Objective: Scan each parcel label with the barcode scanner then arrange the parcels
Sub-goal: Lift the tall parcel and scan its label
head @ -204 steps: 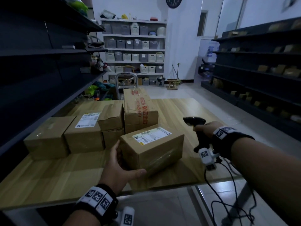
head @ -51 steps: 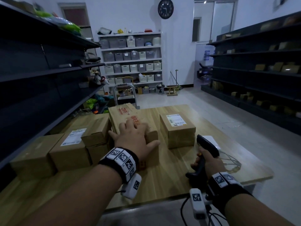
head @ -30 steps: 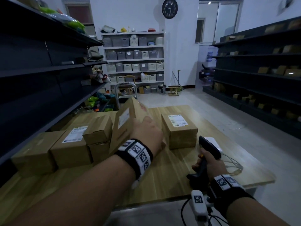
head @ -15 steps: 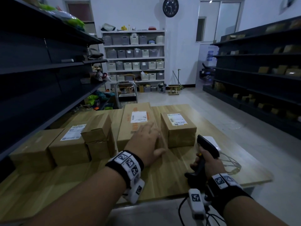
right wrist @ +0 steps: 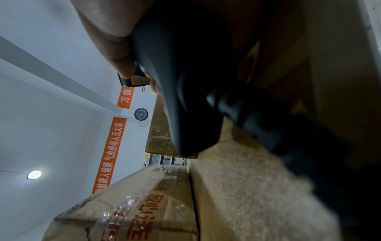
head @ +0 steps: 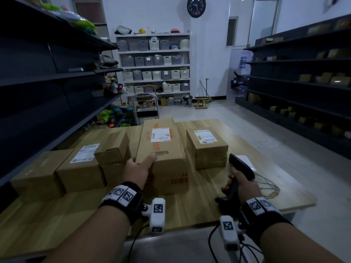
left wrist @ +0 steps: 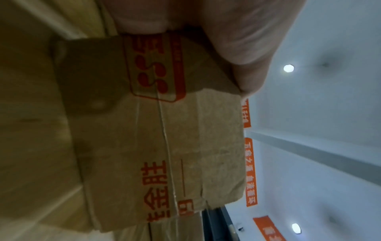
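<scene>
A long cardboard parcel (head: 161,158) with red print lies flat in the middle of the wooden table (head: 57,224), its white label (head: 161,135) facing up. My left hand (head: 142,160) grips its near left corner, thumb on top and fingers down the side. In the left wrist view the parcel's (left wrist: 154,146) end face fills the frame under my fingers (left wrist: 237,40). My right hand (head: 241,184) holds the black barcode scanner (head: 240,167) by its handle, low over the table and right of the parcel. The scanner (right wrist: 185,81) blocks most of the right wrist view.
A smaller labelled parcel (head: 207,147) stands just right of the long one. Several more parcels (head: 79,168) are packed together at the left. A white box (head: 247,161) and loose cable (head: 266,185) lie behind the scanner. Dark shelving (head: 47,92) runs along both sides.
The long parcel, tipped on edge a second ago, now lies flat with its label up. My left hand slid from its top to the near left corner. The right hand stayed put.
</scene>
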Demonstrator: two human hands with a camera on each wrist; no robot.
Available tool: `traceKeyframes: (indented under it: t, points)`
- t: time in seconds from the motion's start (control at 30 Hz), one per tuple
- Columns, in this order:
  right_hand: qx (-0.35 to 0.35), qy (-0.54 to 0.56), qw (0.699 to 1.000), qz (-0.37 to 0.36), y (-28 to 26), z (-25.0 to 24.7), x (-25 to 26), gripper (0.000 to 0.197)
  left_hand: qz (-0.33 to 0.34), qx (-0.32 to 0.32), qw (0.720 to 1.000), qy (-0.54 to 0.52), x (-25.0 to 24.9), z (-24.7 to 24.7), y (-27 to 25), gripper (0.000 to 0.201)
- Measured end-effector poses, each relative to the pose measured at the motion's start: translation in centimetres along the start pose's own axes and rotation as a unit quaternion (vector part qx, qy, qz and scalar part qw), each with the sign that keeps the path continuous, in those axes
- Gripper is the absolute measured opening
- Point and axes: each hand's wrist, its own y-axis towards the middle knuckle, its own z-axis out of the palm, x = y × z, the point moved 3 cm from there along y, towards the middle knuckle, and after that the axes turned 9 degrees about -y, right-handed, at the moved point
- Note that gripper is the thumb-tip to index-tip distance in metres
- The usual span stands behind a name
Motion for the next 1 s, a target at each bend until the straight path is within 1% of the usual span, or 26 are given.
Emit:
traceKeyframes:
  t: [0.07,0.1,0.2,0.27,0.3,0.33,0.4,0.43,0.53,0.63,0.7,0.77,0.83,0.87,0.93,0.97,1.0]
  points:
    - [0.0,-0.001,1.0,-0.002,0.1,-0.1,-0.1,0.039,-0.027,0.014,0.999,-0.043,0.3,-0.2,-0.3,0.08]
    - [0.0,-0.004,1.0,-0.003,0.1,-0.1,-0.1,0.04,-0.03,0.017,0.998,-0.05,0.3,-0.3,-0.4,0.081]
    - [0.0,-0.009,1.0,-0.004,0.3,-0.2,-0.2,0.04,0.001,0.014,1.0,-0.022,0.5,-0.4,-0.9,0.104]
    - [0.001,-0.006,1.0,-0.004,0.2,0.0,-0.4,0.04,0.022,0.015,0.999,-0.022,0.5,-0.4,-1.4,0.111]
    - [-0.001,-0.007,1.0,-0.005,0.1,0.1,-0.4,0.039,0.031,0.016,0.999,-0.025,0.6,-0.5,-1.6,0.109]
    - [-0.001,-0.013,1.0,-0.005,0.0,0.1,-0.5,0.036,0.04,0.019,0.999,-0.027,0.7,-0.4,-1.9,0.102]
    - [0.005,-0.033,0.999,-0.001,-0.3,0.6,-0.2,0.032,0.06,0.019,0.998,-0.028,0.9,-0.5,-2.2,0.081]
    - [0.017,-0.041,0.999,0.006,-0.7,1.0,0.0,0.029,0.068,0.019,0.997,-0.027,1.0,-0.6,-2.3,0.074]
    - [0.069,-0.081,0.994,0.015,-2.3,2.6,1.5,0.023,0.073,0.03,0.996,-0.04,1.0,-0.7,-2.6,0.069]
    - [0.114,-0.155,0.98,-0.039,-3.8,4.6,4.5,0.016,0.06,0.031,0.996,-0.054,0.7,-0.9,-2.4,0.069]
    - [0.129,-0.221,0.963,-0.081,-5.1,6.2,7.1,0.012,0.052,0.027,0.997,-0.055,0.7,-1.0,-2.2,0.067]
    - [0.132,-0.295,0.939,-0.121,-6.5,7.7,9.9,0.01,0.049,0.027,0.997,-0.052,0.7,-1.0,-1.9,0.049]
    - [0.138,-0.372,0.904,-0.161,-8.0,9.1,12.8,0.011,0.051,0.028,0.997,-0.057,0.9,-0.9,-1.8,0.039]
    - [0.14,-0.414,0.881,-0.183,-8.7,9.8,14.1,0.012,0.05,0.03,0.997,-0.056,1.1,-0.9,-1.7,0.039]
    - [0.135,-0.492,0.829,-0.227,-9.7,10.9,16.5,0.013,0.054,0.03,0.996,-0.058,1.1,-0.9,-1.7,0.046]
    - [0.132,-0.517,0.811,-0.241,-10.0,11.3,17.5,0.014,0.058,0.03,0.996,-0.061,1.0,-0.9,-1.9,0.05]
    - [0.134,-0.53,0.8,-0.249,-10.2,11.6,18.4,0.013,0.058,0.03,0.996,-0.059,1.0,-0.9,-1.8,0.052]
